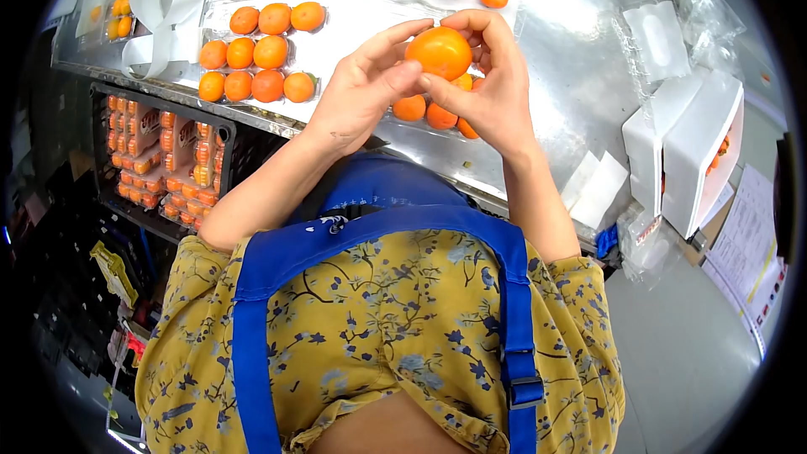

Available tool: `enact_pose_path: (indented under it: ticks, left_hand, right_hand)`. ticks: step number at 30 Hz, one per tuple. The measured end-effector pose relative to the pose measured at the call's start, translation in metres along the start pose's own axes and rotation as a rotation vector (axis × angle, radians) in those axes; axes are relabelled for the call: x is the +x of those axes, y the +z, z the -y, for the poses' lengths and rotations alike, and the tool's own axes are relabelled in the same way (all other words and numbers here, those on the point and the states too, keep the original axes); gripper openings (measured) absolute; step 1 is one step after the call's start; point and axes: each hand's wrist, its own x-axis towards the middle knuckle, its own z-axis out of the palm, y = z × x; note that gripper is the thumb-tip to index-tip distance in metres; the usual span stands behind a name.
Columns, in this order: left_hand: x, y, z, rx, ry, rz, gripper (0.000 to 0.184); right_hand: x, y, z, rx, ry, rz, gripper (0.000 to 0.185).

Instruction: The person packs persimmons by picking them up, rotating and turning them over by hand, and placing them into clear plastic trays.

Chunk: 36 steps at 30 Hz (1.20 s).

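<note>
While the left hand point(361, 97) and right hand point(496, 76) grip one orange fruit point(440, 53) between their fingers, raised above the bench point(572, 59), the step in hand looks like turning or checking it (other fruit point(441, 116) lies beneath, partly hidden by the hands). The next move probably calls for a light, even hold on its round, smooth skin.

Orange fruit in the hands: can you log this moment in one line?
left hand: on orange fruit | right hand: on same fruit | fruit: held over metal table | nearby: fruit rows
</note>
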Motion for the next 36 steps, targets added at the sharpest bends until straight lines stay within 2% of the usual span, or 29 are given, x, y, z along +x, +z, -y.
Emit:
enact_pose_path:
  ticks: [4,6,10,12,15,18,21,24,27,30,33,36]
  left_hand:
    - [-0.005,-0.004,-0.001,-0.128,0.030,0.046,0.056]
    - [-0.006,-0.006,0.000,-0.223,0.044,0.058,0.046]
    - [-0.009,-0.014,0.002,-0.285,0.015,0.072,0.042]
    - [-0.011,-0.013,0.002,-0.221,-0.006,0.057,0.048]
    - [-0.011,-0.012,0.001,-0.184,-0.010,0.053,0.051]
    - [-0.010,-0.013,0.003,-0.174,-0.011,0.041,0.051]
    - [-0.009,-0.013,0.006,-0.161,-0.030,0.018,0.048]
    - [-0.009,-0.016,0.005,-0.221,-0.108,-0.019,0.044]
    - [-0.009,-0.018,0.006,-0.253,-0.168,-0.078,0.041]
    - [-0.009,-0.020,0.009,-0.224,-0.201,-0.108,0.041]
    - [-0.008,-0.026,0.012,-0.245,-0.227,-0.105,0.041]
    - [-0.009,-0.027,0.009,-0.238,-0.226,-0.175,0.041]
  right_hand:
    - [-0.005,0.006,0.006,0.184,0.016,-0.014,0.040]
    - [-0.005,0.008,0.010,0.253,0.044,0.003,0.032]
    - [-0.002,0.001,0.014,0.577,0.315,0.054,0.022]
    - [-0.001,-0.001,0.022,0.677,0.427,0.049,0.020]
    - [-0.002,-0.002,0.016,0.544,0.358,0.062,0.020]
    - [-0.003,0.000,0.012,0.333,0.148,0.081,0.020]
    - [-0.004,0.000,0.012,0.302,0.165,0.084,0.021]
    - [-0.001,-0.007,0.014,0.454,0.428,0.085,0.033]
    - [-0.005,-0.007,-0.002,-0.050,-0.062,0.141,0.048]
    - [-0.008,0.005,-0.001,-0.200,-0.175,0.137,0.060]
    - [-0.007,0.008,-0.011,-0.241,-0.202,0.159,0.059]
    - [-0.006,0.008,-0.031,0.184,0.083,0.161,0.055]
